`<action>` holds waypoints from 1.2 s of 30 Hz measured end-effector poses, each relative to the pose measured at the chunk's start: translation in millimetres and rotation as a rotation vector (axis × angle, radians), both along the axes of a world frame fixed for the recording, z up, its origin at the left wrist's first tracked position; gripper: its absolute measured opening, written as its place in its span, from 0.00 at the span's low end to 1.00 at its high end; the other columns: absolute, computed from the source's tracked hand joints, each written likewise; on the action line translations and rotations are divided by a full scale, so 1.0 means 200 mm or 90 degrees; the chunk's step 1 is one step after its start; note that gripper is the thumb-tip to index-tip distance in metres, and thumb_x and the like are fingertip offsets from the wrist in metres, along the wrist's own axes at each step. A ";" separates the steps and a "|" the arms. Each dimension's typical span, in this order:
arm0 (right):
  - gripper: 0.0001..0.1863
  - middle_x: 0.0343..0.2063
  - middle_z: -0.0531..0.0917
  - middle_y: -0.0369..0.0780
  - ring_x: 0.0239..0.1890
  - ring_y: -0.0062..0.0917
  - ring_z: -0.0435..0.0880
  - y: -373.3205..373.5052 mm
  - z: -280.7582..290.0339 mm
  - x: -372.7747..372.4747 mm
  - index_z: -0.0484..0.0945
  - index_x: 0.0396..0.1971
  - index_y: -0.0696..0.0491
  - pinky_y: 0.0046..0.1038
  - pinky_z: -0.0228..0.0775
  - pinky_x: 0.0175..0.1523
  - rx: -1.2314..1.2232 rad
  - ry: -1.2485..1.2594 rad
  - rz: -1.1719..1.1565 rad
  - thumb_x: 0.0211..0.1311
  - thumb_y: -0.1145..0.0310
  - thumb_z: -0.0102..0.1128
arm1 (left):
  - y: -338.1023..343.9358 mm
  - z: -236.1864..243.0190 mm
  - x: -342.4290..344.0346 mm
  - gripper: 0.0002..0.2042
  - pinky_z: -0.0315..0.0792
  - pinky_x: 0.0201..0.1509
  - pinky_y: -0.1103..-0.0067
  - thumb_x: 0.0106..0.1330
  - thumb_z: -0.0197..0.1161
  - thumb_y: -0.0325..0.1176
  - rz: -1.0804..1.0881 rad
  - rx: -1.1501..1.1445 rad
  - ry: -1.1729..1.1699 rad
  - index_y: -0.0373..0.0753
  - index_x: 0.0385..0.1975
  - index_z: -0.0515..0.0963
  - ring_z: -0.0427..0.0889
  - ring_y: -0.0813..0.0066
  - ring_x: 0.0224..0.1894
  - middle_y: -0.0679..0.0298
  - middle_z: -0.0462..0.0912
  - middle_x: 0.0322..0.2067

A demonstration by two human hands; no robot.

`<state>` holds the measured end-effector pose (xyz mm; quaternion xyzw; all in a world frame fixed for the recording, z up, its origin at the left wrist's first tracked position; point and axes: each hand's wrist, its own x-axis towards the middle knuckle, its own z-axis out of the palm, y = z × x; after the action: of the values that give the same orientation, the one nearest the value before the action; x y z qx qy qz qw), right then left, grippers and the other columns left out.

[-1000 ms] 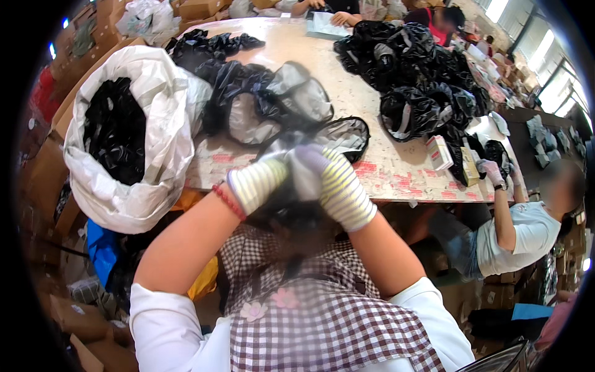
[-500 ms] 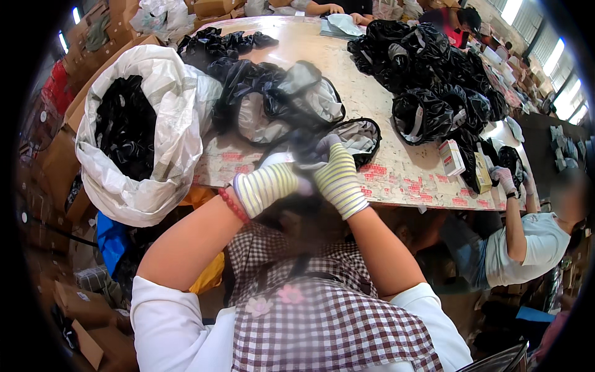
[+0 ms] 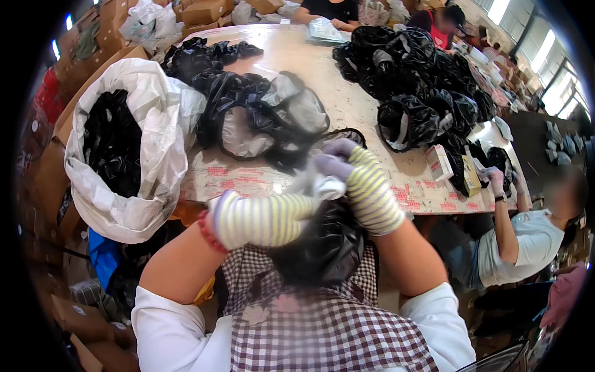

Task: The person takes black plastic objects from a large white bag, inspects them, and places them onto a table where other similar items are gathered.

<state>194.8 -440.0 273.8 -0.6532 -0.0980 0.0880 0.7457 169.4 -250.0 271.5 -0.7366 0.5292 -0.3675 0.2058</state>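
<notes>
In striped knit gloves, both my hands work on a glossy black fabric piece (image 3: 325, 251) that hangs in front of my apron. My left hand (image 3: 263, 218) is closed on its upper edge, the fingertips partly hidden by the material. With bent fingers, my right hand (image 3: 370, 189) grips the same piece from the other side. A crumpled whitish part (image 3: 330, 188) shows between the hands, slightly blurred. Just beyond lie similar black pieces (image 3: 217, 102) with round rims, one opened to a pale lining (image 3: 245, 133).
A white woven sack (image 3: 167, 136) holding black pieces stands at the left. A large black heap (image 3: 403, 62) covers the table's (image 3: 294, 53) right side, near a small white box (image 3: 439, 162) and a yellowish box (image 3: 471, 175). A co-worker (image 3: 527, 242) handles black material at the right.
Both hands have come nearer to me, and the black piece now hangs below them. My left hand has turned to point rightward. The view has shifted slightly.
</notes>
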 end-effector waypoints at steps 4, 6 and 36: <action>0.13 0.43 0.81 0.40 0.45 0.27 0.79 -0.23 0.26 0.17 0.81 0.44 0.57 0.28 0.72 0.53 -0.411 -0.484 -0.082 0.59 0.75 0.60 | 0.20 0.28 -0.20 0.23 0.67 0.67 0.68 0.62 0.63 0.20 -0.073 -0.533 0.689 0.34 0.59 0.74 0.74 0.60 0.64 0.53 0.76 0.61; 0.18 0.48 0.80 0.43 0.48 0.34 0.80 -0.48 0.42 0.37 0.80 0.48 0.56 0.32 0.72 0.57 -0.640 -0.800 -0.318 0.56 0.79 0.57 | 0.34 0.25 -0.21 0.22 0.67 0.66 0.70 0.62 0.61 0.20 -0.045 -0.609 0.660 0.34 0.58 0.75 0.75 0.61 0.63 0.54 0.78 0.57; 0.17 0.58 0.75 0.48 0.63 0.49 0.69 0.65 -0.73 0.38 0.75 0.48 0.56 0.46 0.60 0.66 -0.638 -0.751 -0.118 0.57 0.73 0.62 | 1.63 -0.18 -0.38 0.07 0.70 0.45 0.78 0.73 0.56 0.34 0.318 -1.220 0.067 0.38 0.37 0.74 0.76 0.71 0.40 0.61 0.77 0.35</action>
<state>271.3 -310.1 128.5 -0.8564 -0.3722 -0.3030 0.1904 94.1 76.7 236.2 -0.6973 -0.1540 -0.5531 -0.4291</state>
